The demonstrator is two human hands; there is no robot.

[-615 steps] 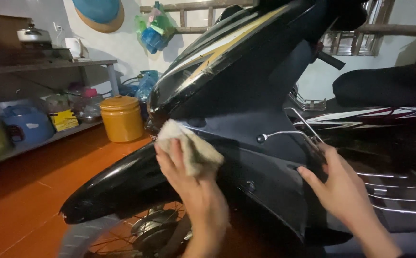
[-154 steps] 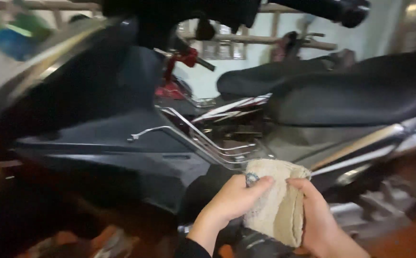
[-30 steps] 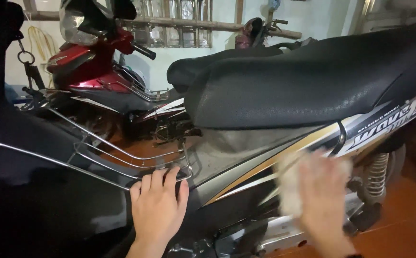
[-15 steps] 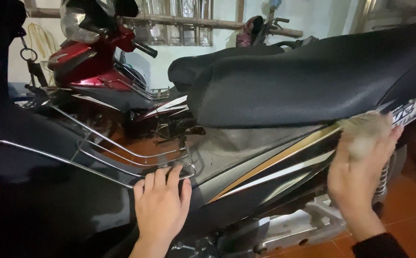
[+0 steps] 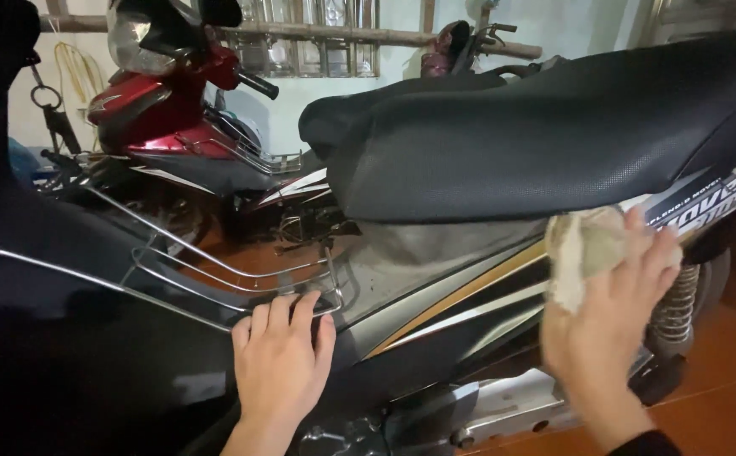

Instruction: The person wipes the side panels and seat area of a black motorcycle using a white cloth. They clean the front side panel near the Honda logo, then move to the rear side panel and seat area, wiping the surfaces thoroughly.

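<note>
A black motorbike with a wide black seat [image 5: 554,127] fills the view. My right hand [image 5: 613,325] presses a pale, worn cloth [image 5: 583,253] against the bike's side panel [image 5: 461,308], just under the seat where gold and silver stripes run. My left hand [image 5: 282,367] lies flat on the black bodywork, fingers spread, its fingertips touching the lower edge of a chrome wire rack [image 5: 216,274]. It holds nothing.
A red motorbike [image 5: 165,110] stands behind on the left, by a wall with a barred window [image 5: 317,34]. A coiled rear spring [image 5: 680,300] sits right of the cloth. The floor [image 5: 722,397] is orange-brown tile.
My right hand has slid the cloth back to the left and slightly down along the side panel. My left hand has stayed on the bodywork by the rack.
</note>
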